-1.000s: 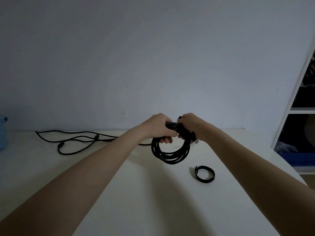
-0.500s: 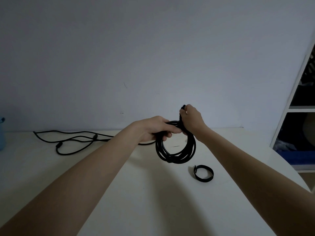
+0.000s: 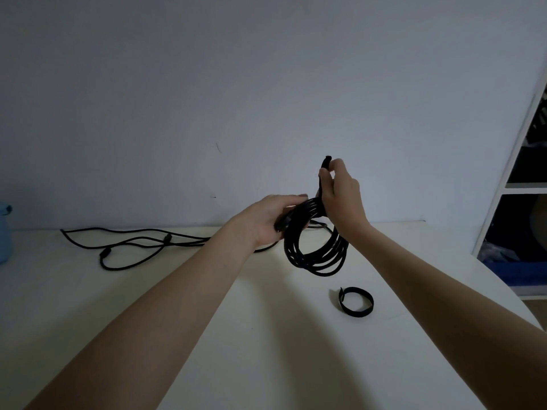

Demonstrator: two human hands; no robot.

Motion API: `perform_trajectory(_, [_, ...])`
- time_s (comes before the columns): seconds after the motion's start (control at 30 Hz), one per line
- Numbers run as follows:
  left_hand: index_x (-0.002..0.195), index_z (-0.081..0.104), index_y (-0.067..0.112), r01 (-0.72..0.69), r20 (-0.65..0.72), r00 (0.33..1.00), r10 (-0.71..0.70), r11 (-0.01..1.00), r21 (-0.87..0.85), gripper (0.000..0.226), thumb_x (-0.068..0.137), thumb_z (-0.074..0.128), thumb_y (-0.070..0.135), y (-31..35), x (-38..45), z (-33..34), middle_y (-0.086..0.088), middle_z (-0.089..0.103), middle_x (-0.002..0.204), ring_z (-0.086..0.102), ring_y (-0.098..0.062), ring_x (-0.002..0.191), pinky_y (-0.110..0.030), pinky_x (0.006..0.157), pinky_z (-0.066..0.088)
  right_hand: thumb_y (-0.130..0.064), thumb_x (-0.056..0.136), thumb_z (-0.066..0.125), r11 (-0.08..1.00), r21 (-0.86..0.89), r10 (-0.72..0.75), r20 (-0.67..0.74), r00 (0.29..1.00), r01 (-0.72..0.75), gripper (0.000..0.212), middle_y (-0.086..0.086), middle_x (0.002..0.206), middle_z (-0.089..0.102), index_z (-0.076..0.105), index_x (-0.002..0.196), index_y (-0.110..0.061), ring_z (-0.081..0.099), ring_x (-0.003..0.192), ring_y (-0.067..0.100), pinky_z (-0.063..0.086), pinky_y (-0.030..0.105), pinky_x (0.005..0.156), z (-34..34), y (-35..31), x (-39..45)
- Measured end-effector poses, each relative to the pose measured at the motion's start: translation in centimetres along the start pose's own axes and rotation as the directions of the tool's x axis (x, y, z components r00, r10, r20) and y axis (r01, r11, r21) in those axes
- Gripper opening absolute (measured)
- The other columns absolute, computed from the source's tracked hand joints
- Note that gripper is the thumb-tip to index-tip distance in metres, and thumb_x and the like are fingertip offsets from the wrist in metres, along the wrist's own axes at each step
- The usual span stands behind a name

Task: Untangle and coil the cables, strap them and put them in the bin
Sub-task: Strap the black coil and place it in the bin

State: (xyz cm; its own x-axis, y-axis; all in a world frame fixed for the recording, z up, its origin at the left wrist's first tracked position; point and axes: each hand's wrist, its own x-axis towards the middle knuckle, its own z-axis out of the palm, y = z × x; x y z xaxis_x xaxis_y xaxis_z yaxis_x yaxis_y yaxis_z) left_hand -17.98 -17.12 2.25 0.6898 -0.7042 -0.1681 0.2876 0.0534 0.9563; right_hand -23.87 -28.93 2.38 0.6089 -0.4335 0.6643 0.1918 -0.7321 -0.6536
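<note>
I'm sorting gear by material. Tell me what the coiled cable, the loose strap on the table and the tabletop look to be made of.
Coiled cable: black, matte rubber or plastic jacket; it bends in smooth loops without kinks.
Loose strap: flat black band standing in a ring, dull surface, likely woven hook-and-loop fabric; weave not visible.
Tabletop: smooth off-white, faint sheen, probably laminate or painted board; cannot tell which.

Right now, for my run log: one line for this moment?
step: strapping | left hand: holds coiled cable | right hand: pulls strap up | spare strap: on table
</note>
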Motion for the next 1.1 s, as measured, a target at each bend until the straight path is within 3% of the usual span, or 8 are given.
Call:
perform_trajectory(0.23, [0.073,0.060,0.007,-0.033,-0.078,0.996,0.048,0.982,0.187,0.018,0.091,0.060,0.010,1.2,-0.2,0.5,-0.002,0.060,0.061,0.059,-0.009,0.051,-0.021,0.059,0.054,-0.019,0.101,0.035,0.997,-0.082,-0.002,0.058,0.998,0.007,0.020,0.003,0.056,0.039,0.045,0.103,-0.002,0.036,0.051,0.018,0.025,0.035,0.052,0.3,0.6,-0.4])
perform_trajectory(0.37, [0.088,0.060,0.009,-0.052,-0.045,0.996,0.077,0.910,0.411,0.020,0.095,0.055,0.027,2.1,-0.8,0.0,-0.003,0.060,0.085,0.059,-0.017,0.068,-0.028,0.068,0.051,-0.020,0.101,0.035,0.996,-0.079,0.051,0.062,0.997,-0.046,0.020,0.003,0.059,0.041,0.045,0.102,-0.004,0.036,0.050,0.018,0.026,0.030,0.048,0.4,1.0,-0.4])
perform_trajectory(0.57, [0.095,0.056,0.011,-0.097,0.103,0.994,0.022,0.579,0.809,0.023,0.088,0.065,0.031,1.3,-1.5,0.4,-0.004,0.060,0.087,0.049,-0.016,0.073,-0.025,0.064,0.035,-0.018,0.101,0.034,0.990,-0.114,0.095,0.080,0.992,-0.085,0.021,0.004,0.064,0.040,0.045,0.102,-0.001,0.036,0.056,0.022,0.025,0.031,0.048,0.9,1.2,-0.2])
perform_trajectory(0.77, [0.085,0.048,0.018,-0.245,0.191,0.941,0.280,0.173,0.954,0.021,0.079,0.068,0.014,0.9,-1.2,0.8,0.004,0.053,0.078,0.049,-0.010,0.065,-0.021,0.055,0.036,-0.018,0.101,0.034,0.984,-0.099,0.160,0.136,0.978,-0.147,0.022,0.012,0.078,0.050,0.047,0.104,-0.001,0.042,0.066,0.026,0.029,0.030,0.051,1.1,1.1,0.1])
perform_trajectory(0.83, [0.086,0.049,0.015,-0.268,0.208,0.912,0.355,0.130,0.955,0.018,0.078,0.065,0.013,0.6,-1.3,0.9,0.005,0.053,0.070,0.052,-0.009,0.061,-0.022,0.054,0.038,-0.017,0.100,0.034,0.984,-0.091,0.170,0.170,0.971,-0.156,0.020,0.007,0.075,0.048,0.048,0.102,-0.002,0.042,0.065,0.022,0.029,0.027,0.051,1.0,1.1,0.4])
perform_trajectory(0.93, [0.087,0.049,0.013,-0.275,0.185,0.905,0.382,0.195,0.941,0.014,0.080,0.061,0.010,0.1,-1.4,1.1,0.005,0.060,0.067,0.063,-0.013,0.061,-0.025,0.063,0.048,-0.016,0.100,0.035,0.986,-0.080,0.161,0.193,0.968,-0.148,0.016,0.002,0.070,0.046,0.047,0.097,-0.005,0.039,0.058,0.015,0.029,0.020,0.049,0.8,1.2,0.6])
perform_trajectory(1.03, [0.083,0.045,0.015,-0.247,0.097,0.947,0.307,0.501,0.830,0.018,0.082,0.060,0.003,-0.1,-1.3,1.3,0.003,0.069,0.063,0.067,-0.012,0.058,-0.024,0.068,0.051,-0.017,0.101,0.035,0.990,-0.060,0.137,0.138,0.981,-0.130,0.018,0.001,0.068,0.045,0.047,0.100,-0.004,0.040,0.057,0.015,0.030,0.022,0.050,0.7,1.1,0.6])
perform_trajectory(1.1, [0.086,0.046,0.012,-0.235,0.075,0.963,0.260,0.664,0.710,0.022,0.082,0.064,0.000,0.1,-1.4,1.4,0.002,0.069,0.061,0.065,-0.008,0.055,-0.018,0.056,0.047,-0.018,0.101,0.035,0.992,-0.062,0.118,0.100,0.988,-0.112,0.020,0.000,0.067,0.043,0.048,0.104,-0.002,0.039,0.056,0.013,0.029,0.024,0.050,0.7,1.0,0.7])
